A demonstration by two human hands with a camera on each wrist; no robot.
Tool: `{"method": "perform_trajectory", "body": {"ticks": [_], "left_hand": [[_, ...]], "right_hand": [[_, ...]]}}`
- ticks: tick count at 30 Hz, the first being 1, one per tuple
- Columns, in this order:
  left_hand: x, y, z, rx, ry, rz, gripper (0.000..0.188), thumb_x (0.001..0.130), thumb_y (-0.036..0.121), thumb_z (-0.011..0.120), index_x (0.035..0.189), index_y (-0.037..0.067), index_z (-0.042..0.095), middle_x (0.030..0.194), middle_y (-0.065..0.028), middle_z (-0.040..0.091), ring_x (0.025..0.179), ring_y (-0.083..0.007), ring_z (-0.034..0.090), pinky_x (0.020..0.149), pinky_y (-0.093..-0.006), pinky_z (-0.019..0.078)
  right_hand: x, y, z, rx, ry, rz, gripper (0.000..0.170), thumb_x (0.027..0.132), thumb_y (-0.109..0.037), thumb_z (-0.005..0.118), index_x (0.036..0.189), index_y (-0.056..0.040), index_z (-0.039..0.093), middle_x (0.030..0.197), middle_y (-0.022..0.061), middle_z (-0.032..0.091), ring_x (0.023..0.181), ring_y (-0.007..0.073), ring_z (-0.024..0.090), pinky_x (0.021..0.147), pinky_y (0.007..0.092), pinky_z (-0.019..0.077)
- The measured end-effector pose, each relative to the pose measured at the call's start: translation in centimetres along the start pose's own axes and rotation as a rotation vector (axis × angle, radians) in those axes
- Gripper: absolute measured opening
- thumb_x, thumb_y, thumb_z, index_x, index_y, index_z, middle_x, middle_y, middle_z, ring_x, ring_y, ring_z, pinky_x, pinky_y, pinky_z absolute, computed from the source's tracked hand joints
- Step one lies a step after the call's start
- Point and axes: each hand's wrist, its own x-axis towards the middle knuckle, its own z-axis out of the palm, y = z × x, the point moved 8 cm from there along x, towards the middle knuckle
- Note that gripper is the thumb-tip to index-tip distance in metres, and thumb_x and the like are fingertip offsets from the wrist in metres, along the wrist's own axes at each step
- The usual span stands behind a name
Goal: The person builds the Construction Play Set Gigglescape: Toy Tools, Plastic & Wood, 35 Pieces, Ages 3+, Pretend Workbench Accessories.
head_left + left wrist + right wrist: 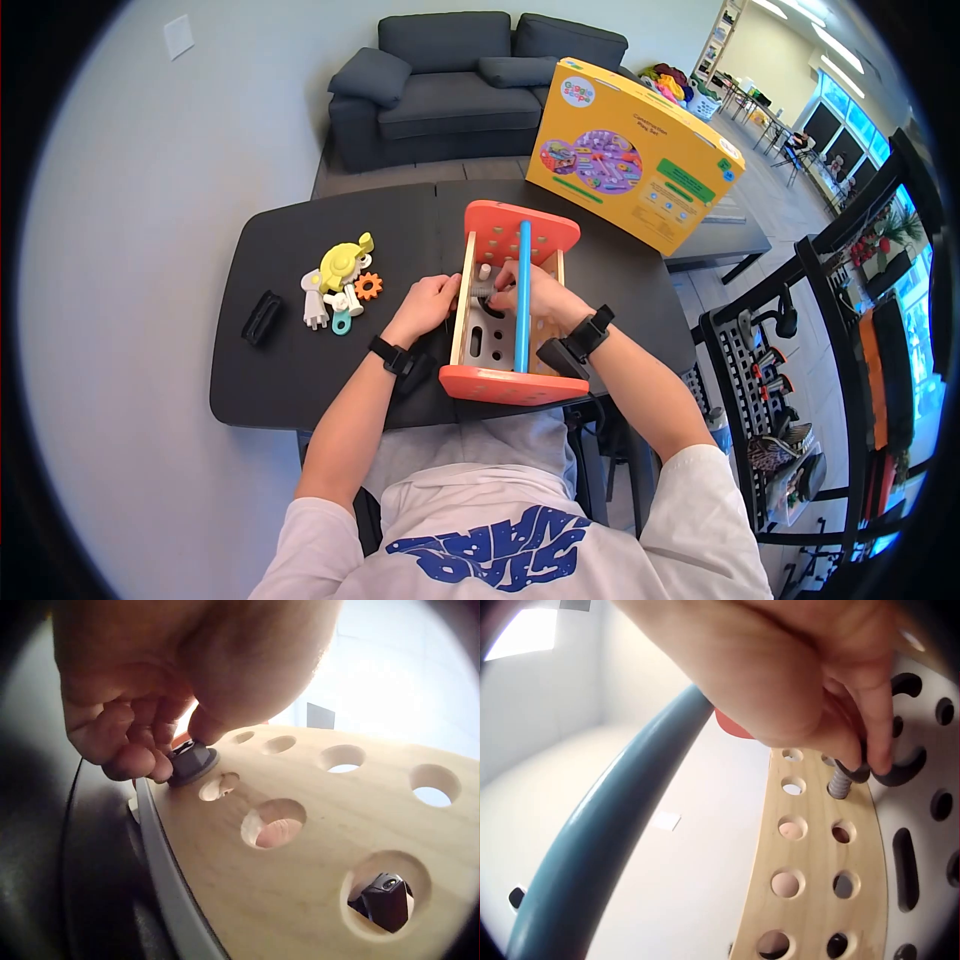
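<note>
At the table's (262, 385) near edge, the left hand (428, 303) pinches a hex piece (195, 762) outside the toolbox (512, 386), the right hand (550, 298) its bolt (839, 784) inside, apparently fastening, with careful twisting called for.

At your one o'clock: yellow rectangular cardboard box (637, 155), printed "Construction Play Set"; its round white logo (577, 92) too small for certain reading. At your six: white fabric T-shirt (525, 500), blue block lettering (490, 548), illegible.
</note>
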Motion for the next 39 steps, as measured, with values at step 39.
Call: {"method": "perform_trajectory", "body": {"ticks": [39], "left_hand": [[-0.1,1.2,-0.7,-0.368,-0.150,0.107,0.023,0.094,0.004,0.069,0.115,-0.003,0.070,0.104,-0.0090,0.074,0.094,-0.0134,0.068,0.087,-0.0273,0.0541]], "right_hand": [[1.0,1.6,1.9,0.329,-0.200,0.160,0.029,0.100,-0.018,0.061,0.107,0.0098,0.066,0.098,0.0191,0.072,0.086,0.0246,0.075,0.079,0.0304,0.0633]]}}
